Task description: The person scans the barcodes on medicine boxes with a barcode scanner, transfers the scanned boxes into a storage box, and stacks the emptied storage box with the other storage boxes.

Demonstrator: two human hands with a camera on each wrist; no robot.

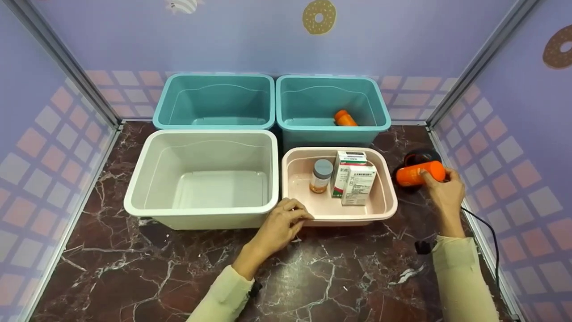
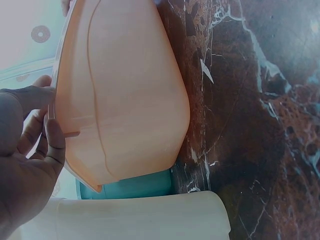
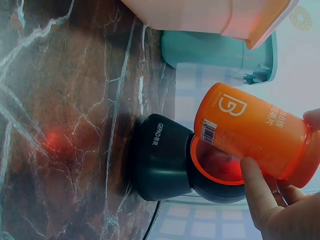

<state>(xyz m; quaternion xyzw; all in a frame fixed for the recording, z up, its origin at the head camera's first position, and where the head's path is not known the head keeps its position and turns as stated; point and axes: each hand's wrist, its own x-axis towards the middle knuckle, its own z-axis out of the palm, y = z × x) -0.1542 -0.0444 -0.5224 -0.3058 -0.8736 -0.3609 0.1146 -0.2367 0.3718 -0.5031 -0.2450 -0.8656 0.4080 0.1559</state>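
Observation:
My right hand (image 1: pixel 447 190) grips an orange pill bottle (image 1: pixel 415 174) near its cap end, holding it tilted on its side. The bottle's barcode side is at the red-lit opening of a black barcode scanner (image 3: pixel 162 157), seen in the right wrist view. My left hand (image 1: pixel 283 221) pinches the front rim of the pink bin (image 1: pixel 384 210), thumb on one side and fingers on the other. Inside that bin stand a grey-capped bottle (image 1: pixel 321 175) and white medicine boxes (image 1: pixel 359 185).
A white bin (image 1: pixel 156 212) stands left of the pink one. Behind are two teal bins (image 1: pixel 214 127), the right one holding another orange bottle (image 1: pixel 345 118). The scanner's cable (image 1: pixel 494 241) runs along the right wall. Patterned panels enclose the dark marbled table (image 1: pixel 178 277).

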